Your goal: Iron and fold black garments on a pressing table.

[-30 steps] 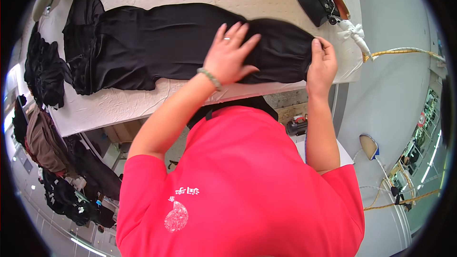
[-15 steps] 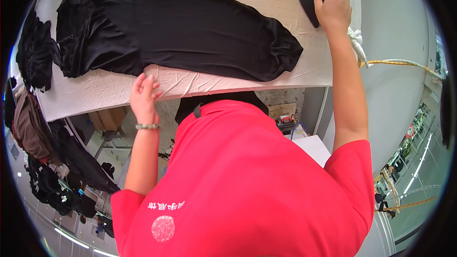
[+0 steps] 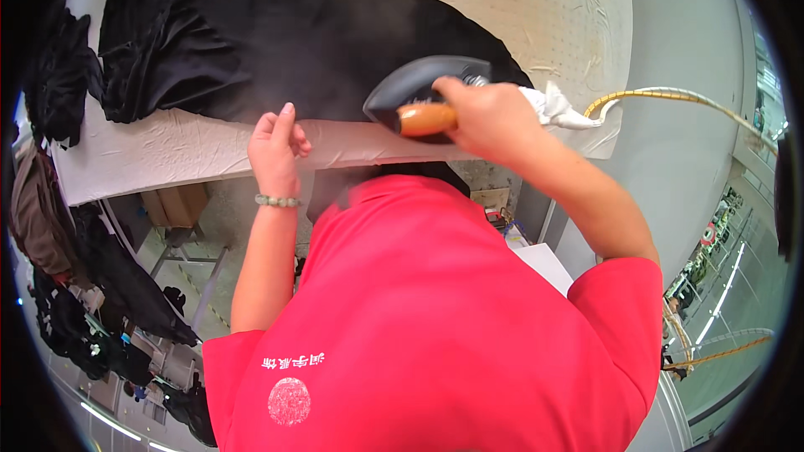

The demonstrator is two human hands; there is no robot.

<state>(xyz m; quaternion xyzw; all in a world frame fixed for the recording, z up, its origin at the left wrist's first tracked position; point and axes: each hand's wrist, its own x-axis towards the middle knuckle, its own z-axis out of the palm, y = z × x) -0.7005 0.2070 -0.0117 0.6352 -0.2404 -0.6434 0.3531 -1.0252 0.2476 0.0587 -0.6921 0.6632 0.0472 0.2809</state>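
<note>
A black garment (image 3: 276,42) of smooth cloth lies spread lengthwise along the pale padded ironing table (image 3: 578,0). My right hand (image 3: 494,117) grips the orange-brown handle of a dark iron (image 3: 419,79). The iron is over the garment's near right part, partly hiding it; whether its sole presses on the cloth I cannot tell. At the garment's near edge is my left hand (image 3: 278,151), one finger stretched out and the others loosely curled, with nothing visible in it. A beaded bracelet (image 3: 278,201) circles the left wrist. Faint steam hangs above the cloth.
A white cloth wrap (image 3: 561,109) and a yellowish hose (image 3: 670,94) trail from the iron to the right. More dark garments (image 3: 54,75) hang over the table's left end. Under the table stand a cardboard box (image 3: 176,205) and a metal frame (image 3: 209,285).
My right hand has brought the iron from the table's far right corner leftward and nearer, over the garment. My left hand has shifted slightly right, its fingers more curled. Steam has appeared.
</note>
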